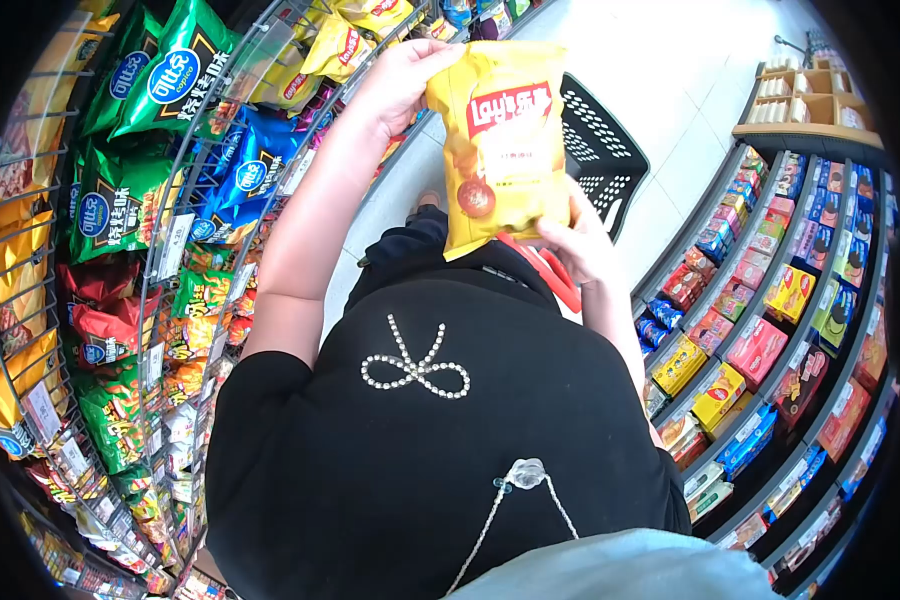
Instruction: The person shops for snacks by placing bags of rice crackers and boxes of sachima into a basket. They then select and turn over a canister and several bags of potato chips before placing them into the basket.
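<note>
A yellow snack bag (505, 140) with a red-and-white label is stretched out in front of me, its printing upside down in this view. My left hand (410, 82) pinches the bag's upper left corner. At the lower right edge, my right hand (582, 238) grips the same bag, thumb on the front. Behind the bag and partly hidden by it is a black perforated shopping basket (602, 165). Its red handle (555, 275) shows just below my right hand, close to my forearm.
Wire shelving on the left holds green chip bags (175, 75), blue bags (250, 175) and yellow bags (340, 48). To the right, tiered shelves carry boxed snacks (760, 350). A wooden display rack (810, 100) stands at the far right, beyond the pale tiled floor (685, 150).
</note>
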{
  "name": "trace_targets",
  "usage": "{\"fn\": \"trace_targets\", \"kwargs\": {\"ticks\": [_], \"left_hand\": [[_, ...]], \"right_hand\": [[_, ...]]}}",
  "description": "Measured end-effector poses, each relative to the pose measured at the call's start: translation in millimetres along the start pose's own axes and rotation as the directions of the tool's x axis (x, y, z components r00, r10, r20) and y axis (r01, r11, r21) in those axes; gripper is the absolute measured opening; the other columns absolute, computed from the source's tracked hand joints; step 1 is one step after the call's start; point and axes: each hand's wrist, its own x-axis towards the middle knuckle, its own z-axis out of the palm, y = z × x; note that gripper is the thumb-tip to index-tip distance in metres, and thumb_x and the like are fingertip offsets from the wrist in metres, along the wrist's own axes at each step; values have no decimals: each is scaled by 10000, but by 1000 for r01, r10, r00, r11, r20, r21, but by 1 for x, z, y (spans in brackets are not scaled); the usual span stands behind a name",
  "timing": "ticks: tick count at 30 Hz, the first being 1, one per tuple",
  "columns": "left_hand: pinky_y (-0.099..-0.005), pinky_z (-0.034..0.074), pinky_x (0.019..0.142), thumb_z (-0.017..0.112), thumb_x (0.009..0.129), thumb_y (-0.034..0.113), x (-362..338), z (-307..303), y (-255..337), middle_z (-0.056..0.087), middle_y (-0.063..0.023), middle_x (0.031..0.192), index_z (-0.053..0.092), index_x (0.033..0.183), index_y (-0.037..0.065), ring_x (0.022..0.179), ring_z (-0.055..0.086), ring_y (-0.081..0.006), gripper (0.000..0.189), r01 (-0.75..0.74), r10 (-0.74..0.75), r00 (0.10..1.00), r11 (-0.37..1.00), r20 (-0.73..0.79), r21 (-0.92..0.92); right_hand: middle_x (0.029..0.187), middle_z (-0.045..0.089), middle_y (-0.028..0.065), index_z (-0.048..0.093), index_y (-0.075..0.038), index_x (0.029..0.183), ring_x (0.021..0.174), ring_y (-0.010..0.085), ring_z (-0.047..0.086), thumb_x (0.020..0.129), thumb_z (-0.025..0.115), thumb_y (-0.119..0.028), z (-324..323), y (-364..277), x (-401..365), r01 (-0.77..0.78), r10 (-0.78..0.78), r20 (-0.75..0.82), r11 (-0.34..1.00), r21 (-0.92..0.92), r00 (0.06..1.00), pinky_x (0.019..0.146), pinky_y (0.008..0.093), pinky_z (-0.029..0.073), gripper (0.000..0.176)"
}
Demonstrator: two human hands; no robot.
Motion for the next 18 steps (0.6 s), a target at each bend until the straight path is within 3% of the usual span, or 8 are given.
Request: {"fn": "trace_targets", "kwargs": {"ticks": [4,7,8,9,12,14,17,18], "left_hand": [[-247,486,672,533,860,309,-18,18,-6,585,-61,966,475,1071,36,840,590,-115,349,-59,45,990,993,-132,-105],[-289,471,740,476,879,367,-31,24,-25,550,-60,1047,412,1151,69,928,564,-145,408,-75,86,996,936,16,-345],[-326,453,777,433,884,417,-38,24,-36,512,-57,1121,348,1209,99,989,540,-182,463,-5,22,998,956,52,-293],[-355,455,787,464,866,426,-47,24,-42,480,-70,1164,280,1259,99,1027,520,-197,542,82,-44,990,952,131,-294],[-396,433,852,591,802,354,-69,31,-56,463,-88,1178,240,1288,95,1101,464,-204,654,117,-33,958,951,286,-284],[-396,416,888,667,758,277,-76,35,-62,456,-95,1183,226,1299,91,1126,442,-208,722,151,-56,937,955,344,-255],[-362,394,920,740,682,176,-82,48,-65,435,-95,1203,216,1303,73,1132,435,-210,818,56,17,945,976,327,-212],[-337,376,937,750,661,124,-85,52,-54,410,-89,1229,207,1306,58,1140,422,-193,845,156,-72,929,966,364,-207]], "right_hand": [[1089,527,96,390,-12,1187,955,176,558,719,659,-36,-1,20,-8,-29,31,-43,999,39,999,744,304,509,541],[1085,526,102,418,-18,1152,971,184,551,721,641,5,-2,24,-10,62,-53,-110,995,78,993,767,310,501,485],[1087,527,101,414,-14,1154,970,178,551,721,637,21,-4,23,-10,82,-73,-119,994,77,990,776,305,497,488],[1087,527,102,414,-13,1155,973,176,550,720,640,17,-5,22,-9,90,-81,-141,994,61,987,783,303,494,492],[1093,523,107,408,-9,1163,990,169,541,721,651,2,-2,10,-12,52,-47,-206,998,18,977,813,297,479,505],[1096,521,109,409,-8,1161,995,174,538,726,649,-3,0,13,-11,89,-84,-221,996,12,972,818,298,476,497],[1108,512,109,370,-6,1193,1006,179,531,741,639,-8,7,14,-13,48,-44,-239,999,12,970,827,296,469,527],[1118,506,109,354,-6,1208,1018,179,523,740,640,-11,15,10,-15,20,-18,-243,1000,8,970,837,297,460,548]]}}
